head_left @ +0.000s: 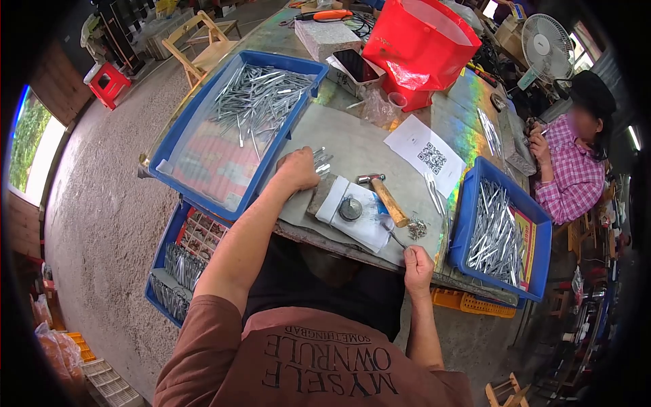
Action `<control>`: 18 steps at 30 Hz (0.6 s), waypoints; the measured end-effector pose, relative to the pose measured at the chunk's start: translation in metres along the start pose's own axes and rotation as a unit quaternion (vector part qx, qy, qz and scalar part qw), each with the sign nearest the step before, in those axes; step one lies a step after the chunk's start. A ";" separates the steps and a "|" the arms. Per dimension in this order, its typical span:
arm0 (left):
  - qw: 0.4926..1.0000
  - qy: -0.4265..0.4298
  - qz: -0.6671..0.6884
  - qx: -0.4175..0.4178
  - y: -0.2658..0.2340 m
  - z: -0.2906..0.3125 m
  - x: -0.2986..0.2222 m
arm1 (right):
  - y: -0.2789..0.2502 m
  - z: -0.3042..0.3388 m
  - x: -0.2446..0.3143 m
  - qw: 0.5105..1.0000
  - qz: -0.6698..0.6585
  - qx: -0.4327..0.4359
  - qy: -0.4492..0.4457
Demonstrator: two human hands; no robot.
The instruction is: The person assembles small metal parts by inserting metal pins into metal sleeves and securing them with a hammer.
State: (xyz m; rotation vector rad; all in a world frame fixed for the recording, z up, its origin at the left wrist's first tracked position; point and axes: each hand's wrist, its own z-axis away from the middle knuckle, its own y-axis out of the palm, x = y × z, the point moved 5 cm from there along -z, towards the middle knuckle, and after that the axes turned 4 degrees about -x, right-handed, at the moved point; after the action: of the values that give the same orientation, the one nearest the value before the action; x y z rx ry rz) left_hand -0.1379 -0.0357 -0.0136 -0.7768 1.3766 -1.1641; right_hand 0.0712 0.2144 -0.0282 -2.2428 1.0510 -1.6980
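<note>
My left hand (pixel 298 169) is curled closed over slim silvery metal pieces (pixel 323 163) on the table; their ends stick out past the fingers, which hide the rest. My right hand (pixel 418 268), at the table's front edge, pinches a thin dark metal tool (pixel 396 237) whose far end points toward a white cloth (pixel 369 227). On that cloth-covered block rests a round grey metal disc (pixel 350 209). A hammer (pixel 390 201) with a wooden handle lies just right of the disc. Beside its handle end is a small heap of metal bits (pixel 417 230).
Blue trays of metal strips stand left (pixel 203 88) and right (pixel 461 224). Behind are a printed sheet (pixel 427 154), a phone (pixel 355 66) and a red bag (pixel 420 44). At the right, another person (pixel 569 163) works near a fan (pixel 546 47). A lower blue crate (pixel 159 271) stands left.
</note>
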 end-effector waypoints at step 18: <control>0.999 0.004 -0.007 -0.036 -0.002 0.010 -0.006 | 0.001 0.000 -0.003 1.000 0.013 -0.001 -0.005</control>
State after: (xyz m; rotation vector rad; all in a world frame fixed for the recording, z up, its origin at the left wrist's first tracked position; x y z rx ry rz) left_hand -0.1276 -0.0330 -0.0089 -0.8354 1.4284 -1.1338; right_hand 0.0704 0.2150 -0.0312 -2.2266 1.0751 -1.6737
